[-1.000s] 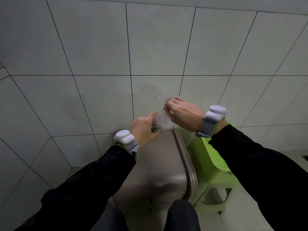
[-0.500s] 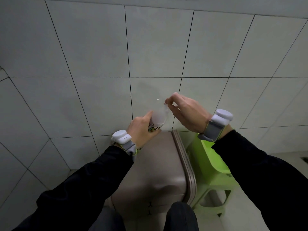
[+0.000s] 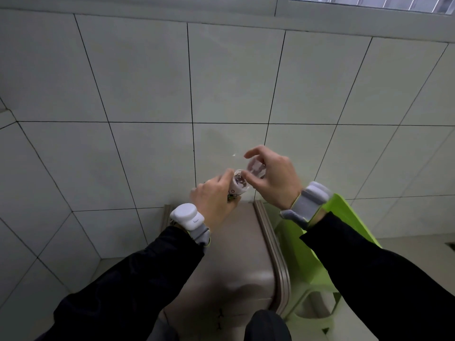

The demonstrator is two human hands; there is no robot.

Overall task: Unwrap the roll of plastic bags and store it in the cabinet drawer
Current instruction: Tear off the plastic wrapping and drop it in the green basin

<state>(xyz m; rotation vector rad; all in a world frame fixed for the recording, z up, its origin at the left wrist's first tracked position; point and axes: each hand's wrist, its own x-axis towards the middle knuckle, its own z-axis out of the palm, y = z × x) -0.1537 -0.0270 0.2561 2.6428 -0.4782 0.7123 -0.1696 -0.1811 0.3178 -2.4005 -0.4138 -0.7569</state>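
The roll of plastic bags sits mid-air above the cabinet, wrapped end tilted toward one o'clock. The left hand, at its seven o'clock, is closed around the roll's body. The right hand, at two o'clock, pinches the clear wrapper with thumb and fingertips. A green stool stands at the cabinet's three o'clock.

A left hand grips a roll above a brown cabinet. The right hand pinches clear wrap at its end, against a tiled wall, beside a green stool.
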